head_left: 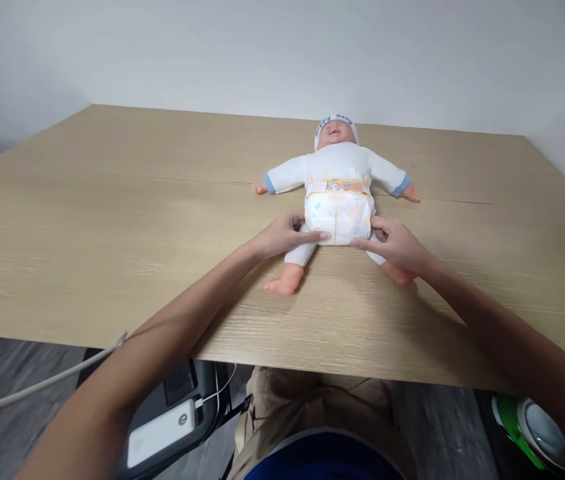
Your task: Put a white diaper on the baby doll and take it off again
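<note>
A baby doll in a white suit with blue cuffs and a printed cap lies on its back, head towards the wall. Around its hips is a white diaper with an orange patterned waistband, closed at the front. My left hand pinches the diaper's leg edge on the left, thumb on the front and fingers partly hidden behind. On the opposite side my right hand grips the other leg edge the same way. The doll's legs stick out below, spread apart, the right one partly behind my hand.
The doll rests on a wide wooden table set against a white wall. Below its front edge at the left are a white power bank with a cable and a pale hose. A green-and-white container stands low at the right.
</note>
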`<state>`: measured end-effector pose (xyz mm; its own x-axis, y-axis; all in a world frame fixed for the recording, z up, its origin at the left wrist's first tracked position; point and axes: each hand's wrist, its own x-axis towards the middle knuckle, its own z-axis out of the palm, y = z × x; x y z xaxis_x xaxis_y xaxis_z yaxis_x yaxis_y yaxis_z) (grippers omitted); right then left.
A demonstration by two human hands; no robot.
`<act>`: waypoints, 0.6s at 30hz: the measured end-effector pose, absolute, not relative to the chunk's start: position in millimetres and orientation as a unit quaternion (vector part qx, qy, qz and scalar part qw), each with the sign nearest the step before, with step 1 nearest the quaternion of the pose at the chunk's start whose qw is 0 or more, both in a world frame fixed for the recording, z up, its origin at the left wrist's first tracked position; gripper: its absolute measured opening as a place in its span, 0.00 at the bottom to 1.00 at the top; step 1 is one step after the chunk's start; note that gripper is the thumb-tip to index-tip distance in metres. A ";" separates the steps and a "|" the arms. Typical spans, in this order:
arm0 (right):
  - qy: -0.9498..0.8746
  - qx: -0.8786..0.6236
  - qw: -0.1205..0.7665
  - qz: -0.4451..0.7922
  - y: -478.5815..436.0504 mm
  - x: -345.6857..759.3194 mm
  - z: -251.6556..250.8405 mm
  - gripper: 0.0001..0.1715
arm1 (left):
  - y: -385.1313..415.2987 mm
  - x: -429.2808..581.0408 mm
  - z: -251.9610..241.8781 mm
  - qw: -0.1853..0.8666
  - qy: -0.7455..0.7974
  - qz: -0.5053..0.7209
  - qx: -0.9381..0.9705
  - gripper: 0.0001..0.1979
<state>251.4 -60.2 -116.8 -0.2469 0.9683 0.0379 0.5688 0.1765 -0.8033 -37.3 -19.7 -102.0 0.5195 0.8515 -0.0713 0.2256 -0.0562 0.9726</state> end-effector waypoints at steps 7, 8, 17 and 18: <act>-0.749 -0.551 0.269 0.251 -65.8 244.2 -113.0 0.28 | -18.6 -31.0 -113.6 0.503 0.441 0.292 0.684 0.29; -0.757 -0.545 0.271 0.239 -65.5 241.8 -114.5 0.28 | -19.3 -29.3 -114.7 0.482 0.459 0.295 0.686 0.30; -0.765 -0.519 0.298 0.237 -59.9 239.3 -121.9 0.23 | -20.0 -25.9 -112.5 0.455 0.477 0.277 0.699 0.19; -0.762 -0.521 0.298 0.244 -60.3 240.1 -121.6 0.22 | -19.6 -26.2 -112.8 0.475 0.467 0.286 0.689 0.19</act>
